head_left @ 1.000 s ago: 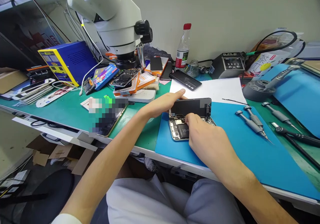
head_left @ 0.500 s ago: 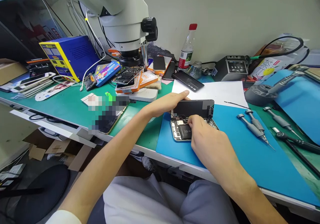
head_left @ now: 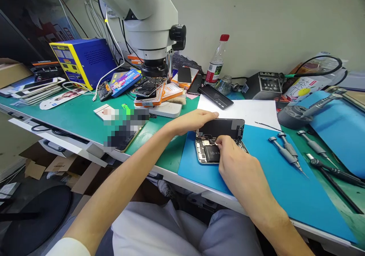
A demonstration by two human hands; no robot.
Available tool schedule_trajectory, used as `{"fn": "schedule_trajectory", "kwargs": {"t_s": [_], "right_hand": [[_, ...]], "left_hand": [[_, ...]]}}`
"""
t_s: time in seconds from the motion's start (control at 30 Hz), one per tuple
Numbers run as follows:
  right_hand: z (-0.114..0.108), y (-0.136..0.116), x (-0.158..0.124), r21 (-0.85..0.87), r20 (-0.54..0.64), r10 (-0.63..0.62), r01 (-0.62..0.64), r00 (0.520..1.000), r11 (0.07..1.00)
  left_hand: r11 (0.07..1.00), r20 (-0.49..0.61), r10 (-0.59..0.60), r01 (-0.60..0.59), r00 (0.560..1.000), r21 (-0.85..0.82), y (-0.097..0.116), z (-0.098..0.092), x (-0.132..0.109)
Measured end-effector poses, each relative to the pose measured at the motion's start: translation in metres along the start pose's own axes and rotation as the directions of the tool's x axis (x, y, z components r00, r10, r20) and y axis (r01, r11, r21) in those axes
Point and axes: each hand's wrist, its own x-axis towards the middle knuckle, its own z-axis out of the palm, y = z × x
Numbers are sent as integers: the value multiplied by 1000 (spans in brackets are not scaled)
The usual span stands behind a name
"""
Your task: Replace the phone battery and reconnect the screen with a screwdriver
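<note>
Green matting (head_left: 71,115) covers the bench, with a white microscope (head_left: 148,24) at the back and a blue work mat (head_left: 270,172) at the near edge. On that mat lies the opened phone (head_left: 205,155), innards up, its screen panel (head_left: 222,128) tilted up along the far side. The left hand (head_left: 191,121) curls round the panel's left end and props it. The right hand (head_left: 239,164) has thumb and forefinger nearly closed at the board just under the panel; whether they pinch anything I cannot tell. Work seems to be at the connectors, so any next move needs a light touch. Screwdrivers (head_left: 285,153) lie well apart on the right; nothing blocks the hands.
</note>
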Motion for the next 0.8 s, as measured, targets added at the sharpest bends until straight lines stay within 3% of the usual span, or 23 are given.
{"fn": "schedule_trajectory", "kwargs": {"t_s": [0.1,0.2,0.33,0.8], "right_hand": [[-3,3,2,78,19,51,-53,998,996],[-10,9,9,167,112,81,-99,990,981],[-17,15,18,225,220,42,-93,975,970],[-21,8,22,28,273,-24,17,962,999]], "left_hand": [[1000,-20,-7,7,1000,16,0,0,0],[1000,-19,-1,1,1000,13,0,0,1],[1000,3,10,-10,1000,4,0,0,1],[1000,-25,3,-2,1000,28,0,0,1]]}}
